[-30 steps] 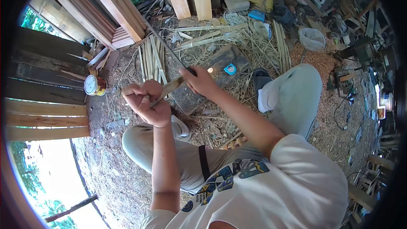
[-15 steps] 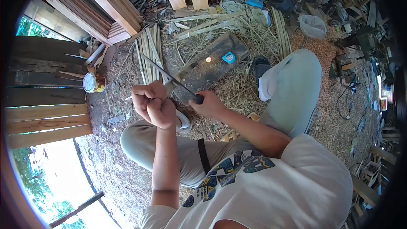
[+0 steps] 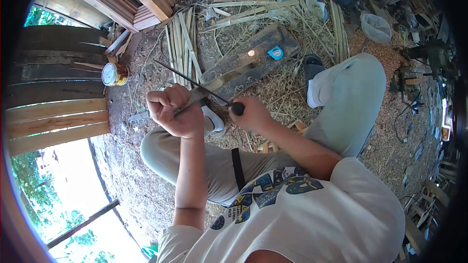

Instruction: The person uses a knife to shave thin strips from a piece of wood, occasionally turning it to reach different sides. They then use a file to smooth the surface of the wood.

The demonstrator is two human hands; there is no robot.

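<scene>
My right hand (image 3: 252, 115) is closed around the black handle of a long, thin-bladed knife (image 3: 178, 74). The blade slants up and left, crossing over a pale strip of bamboo or wood (image 3: 225, 79). My left hand (image 3: 170, 111) is closed on the near end of that strip, its fingers curled in. Beyond my hands the strip runs along a dark, worn plank (image 3: 263, 79) on the ground. A blue tape measure (image 3: 275, 53) rests on the plank's far end.
Split strips (image 3: 181, 44) lie beyond my left hand, with more at the far side among straw-like shavings (image 3: 287, 85). A paint can (image 3: 115, 74) stands by the slatted wooden wall (image 3: 58, 85). To the right are a white plastic bag (image 3: 376, 28) and sawdust (image 3: 382, 54).
The strip now shows more clearly in my left hand, which has turned slightly. My right hand and the knife have shifted a little. The whole view has moved slightly as my head turned.
</scene>
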